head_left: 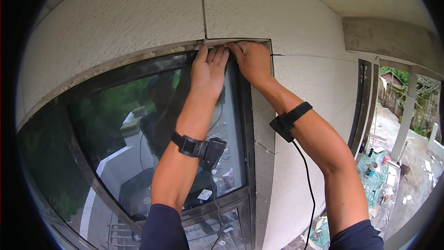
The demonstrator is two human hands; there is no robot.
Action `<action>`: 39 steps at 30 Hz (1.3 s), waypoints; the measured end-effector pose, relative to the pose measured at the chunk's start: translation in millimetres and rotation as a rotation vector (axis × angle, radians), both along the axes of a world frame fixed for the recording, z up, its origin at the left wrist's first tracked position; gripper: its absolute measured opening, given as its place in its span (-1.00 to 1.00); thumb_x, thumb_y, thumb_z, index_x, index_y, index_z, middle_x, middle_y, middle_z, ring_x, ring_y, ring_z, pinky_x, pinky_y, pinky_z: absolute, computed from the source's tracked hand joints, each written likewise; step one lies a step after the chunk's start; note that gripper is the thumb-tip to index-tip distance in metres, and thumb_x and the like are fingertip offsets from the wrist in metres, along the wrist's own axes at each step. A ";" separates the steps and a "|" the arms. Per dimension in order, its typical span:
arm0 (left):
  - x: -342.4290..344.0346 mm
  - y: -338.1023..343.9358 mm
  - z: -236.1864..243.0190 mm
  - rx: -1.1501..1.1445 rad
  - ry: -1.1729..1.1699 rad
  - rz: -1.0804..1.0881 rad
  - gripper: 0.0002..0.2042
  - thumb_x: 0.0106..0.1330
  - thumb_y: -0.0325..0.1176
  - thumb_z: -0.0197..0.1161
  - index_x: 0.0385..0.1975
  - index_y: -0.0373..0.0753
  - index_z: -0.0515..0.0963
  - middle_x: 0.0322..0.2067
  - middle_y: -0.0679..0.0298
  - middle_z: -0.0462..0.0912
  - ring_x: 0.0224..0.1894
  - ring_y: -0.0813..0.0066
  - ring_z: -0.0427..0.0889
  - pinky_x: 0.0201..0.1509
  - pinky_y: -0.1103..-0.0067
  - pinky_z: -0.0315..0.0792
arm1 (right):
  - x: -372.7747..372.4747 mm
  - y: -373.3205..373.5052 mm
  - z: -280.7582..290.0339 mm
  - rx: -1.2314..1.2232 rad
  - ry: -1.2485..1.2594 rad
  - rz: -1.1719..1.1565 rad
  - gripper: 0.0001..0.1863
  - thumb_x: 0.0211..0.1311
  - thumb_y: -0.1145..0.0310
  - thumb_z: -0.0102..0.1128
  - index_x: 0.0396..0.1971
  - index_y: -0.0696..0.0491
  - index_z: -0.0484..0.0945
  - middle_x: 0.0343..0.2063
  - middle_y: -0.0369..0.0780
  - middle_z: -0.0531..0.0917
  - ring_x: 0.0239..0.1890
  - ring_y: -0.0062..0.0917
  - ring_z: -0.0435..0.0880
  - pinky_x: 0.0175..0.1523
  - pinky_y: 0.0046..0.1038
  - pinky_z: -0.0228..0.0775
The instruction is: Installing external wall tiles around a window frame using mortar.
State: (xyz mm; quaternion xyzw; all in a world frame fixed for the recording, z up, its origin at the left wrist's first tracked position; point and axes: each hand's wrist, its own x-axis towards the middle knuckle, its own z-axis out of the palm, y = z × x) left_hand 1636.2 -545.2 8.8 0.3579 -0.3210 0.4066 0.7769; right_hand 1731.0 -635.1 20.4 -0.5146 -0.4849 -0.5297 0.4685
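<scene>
A pale, narrow strip (216, 41) lies along the underside of the top edge of a window opening, near its right corner. My left hand (208, 68) has its palm toward me and fingers stretched upward, their tips touching the strip. Beside it, my right hand (252, 61) is curled with fingertips pinched at the strip's edge, partly hiding it. Below both hands is a dark-framed glass window (134, 153) reflecting greenery and a white parapet. Each forearm wears a black strap with a small device (284, 125) and cable.
Textured cream wall panels (138, 4) surround the window, split by a dark vertical joint above. A concrete beam (388, 39) runs at upper right. Below right, outdoors, are a pale column (402, 120) and a green sheet (370, 180) holding a bucket (371, 169) and several scattered scraps and tools.
</scene>
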 end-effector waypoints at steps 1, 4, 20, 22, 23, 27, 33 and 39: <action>-1.0 -0.7 0.2 -0.007 0.002 0.012 -0.51 0.51 -0.22 -0.10 0.25 -0.46 0.07 0.33 -0.17 0.03 0.41 0.00 0.05 0.51 0.20 0.02 | 0.7 0.8 1.2 -0.009 0.008 -0.007 -0.58 0.28 0.12 0.12 -0.60 0.15 0.61 -0.63 -0.03 0.58 -0.56 -0.10 0.56 -0.42 -0.19 0.34; -2.2 -5.3 1.4 -0.031 0.017 0.014 -0.53 0.51 -0.24 -0.09 0.24 -0.45 0.09 0.31 -0.16 0.07 0.40 0.02 0.08 0.50 0.21 0.04 | 2.6 -2.4 1.4 -0.012 -0.012 -0.002 -0.58 0.29 0.12 0.12 -0.60 0.14 0.61 -0.63 -0.03 0.58 -0.56 -0.10 0.56 -0.42 -0.19 0.34; -2.4 17.8 2.7 0.058 0.054 0.029 -0.54 0.43 -0.20 0.06 0.16 -0.39 0.22 0.19 -0.09 0.28 0.30 0.04 0.26 0.42 0.21 0.15 | -40.1 47.4 -22.2 0.374 0.528 0.783 -0.64 0.15 0.42 0.15 -0.14 0.35 0.35 -0.14 0.20 0.50 -0.04 0.08 0.49 0.07 -0.14 0.31; -2.3 13.6 0.9 0.060 0.086 0.047 -0.54 0.42 -0.19 0.06 0.16 -0.37 0.23 0.18 -0.09 0.30 0.28 0.05 0.28 0.41 0.22 0.16 | -47.1 45.0 -23.2 0.382 0.567 0.922 -0.56 0.17 0.40 0.13 -0.05 0.38 0.30 -0.09 0.22 0.50 0.03 0.07 0.48 0.12 -0.16 0.29; -3.6 11.7 1.2 0.058 0.114 0.060 -0.55 0.42 -0.17 0.07 0.16 -0.34 0.24 0.16 -0.08 0.33 0.26 0.05 0.30 0.40 0.22 0.17 | -52.0 45.8 -23.2 0.434 0.551 0.942 -0.54 0.17 0.42 0.13 -0.02 0.37 0.28 -0.06 0.21 0.49 0.06 0.03 0.48 0.13 -0.18 0.30; -5.7 15.7 2.2 0.115 0.103 0.064 -0.56 0.42 -0.16 0.07 0.15 -0.31 0.26 0.16 -0.06 0.33 0.26 0.05 0.30 0.40 0.22 0.18 | -59.8 43.9 -19.6 0.428 0.637 1.197 -0.43 0.20 0.50 0.08 0.17 0.37 0.14 0.08 0.19 0.43 0.19 -0.11 0.44 0.20 -0.29 0.30; -2.7 17.2 3.4 0.098 0.074 0.069 -0.56 0.43 -0.19 0.05 0.16 -0.34 0.24 0.21 -0.10 0.25 0.31 0.04 0.24 0.43 0.23 0.15 | -52.3 46.8 -22.1 0.452 0.597 1.421 -0.21 0.25 0.58 0.00 0.38 0.31 -0.23 0.30 0.17 0.18 0.34 -0.19 0.28 0.35 -0.38 0.18; -4.0 15.9 4.2 0.071 0.072 0.062 -0.56 0.44 -0.22 0.04 0.17 -0.37 0.21 0.23 -0.15 0.21 0.34 0.01 0.19 0.44 0.26 0.15 | -41.0 51.5 -24.3 0.382 0.542 1.269 -0.22 0.26 0.56 0.00 0.38 0.32 -0.22 0.31 0.17 0.19 0.34 -0.18 0.28 0.34 -0.38 0.19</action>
